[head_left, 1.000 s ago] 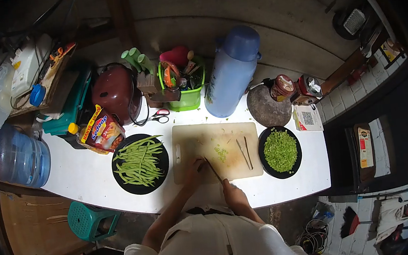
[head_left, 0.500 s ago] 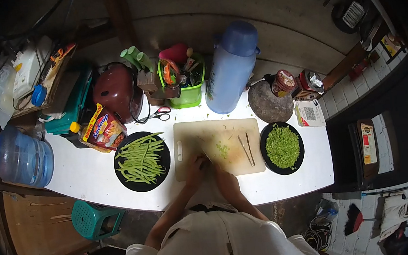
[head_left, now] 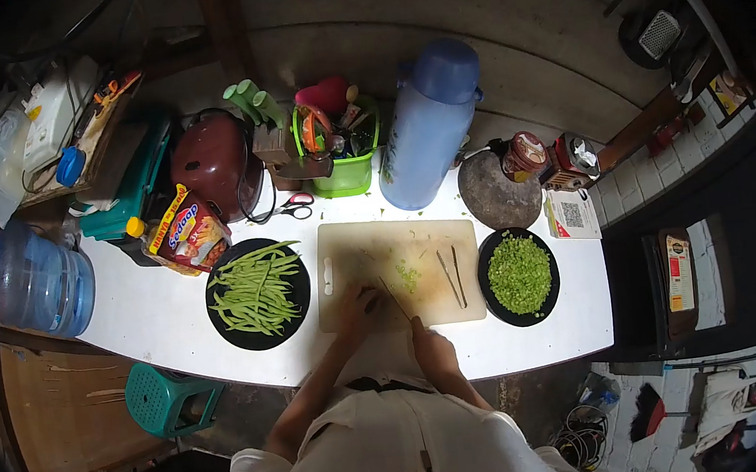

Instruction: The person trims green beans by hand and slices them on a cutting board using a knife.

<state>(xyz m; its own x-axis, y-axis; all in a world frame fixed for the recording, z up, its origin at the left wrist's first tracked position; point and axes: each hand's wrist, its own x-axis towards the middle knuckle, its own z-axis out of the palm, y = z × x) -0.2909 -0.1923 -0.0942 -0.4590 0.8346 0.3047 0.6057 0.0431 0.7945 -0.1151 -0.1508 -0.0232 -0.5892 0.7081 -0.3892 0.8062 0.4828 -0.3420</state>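
Note:
My right hand [head_left: 435,351] is wrapped round the handle of a knife [head_left: 395,296], its blade slanting up and left over the cutting board [head_left: 351,239]. Just left of the blade, my left hand [head_left: 356,313] rests on the board with curled fingers; whatever they hold is hidden in shadow. Small chopped green bits [head_left: 407,276] lie right of the blade. Further right on the board are two thin dark strips [head_left: 452,279], perhaps tweezers. Whole green beans [head_left: 257,288] fill a black plate [head_left: 224,335] on the left. Chopped green beans [head_left: 520,271] are heaped on another black plate [head_left: 491,305] at right.
Behind the board stand a tall blue thermos [head_left: 430,131], a green utensil basket [head_left: 342,181] and red-handled scissors [head_left: 296,207]. A Sedaap packet [head_left: 189,234] leans near the left plate. A round stone slab [head_left: 497,193] is behind the right plate. A green stool [head_left: 171,397] stands below left.
My right hand has moved slightly right and toward me, drawing the knife away from my left hand, so more blade shows. My left hand stays about where it was; the view shifts slightly.

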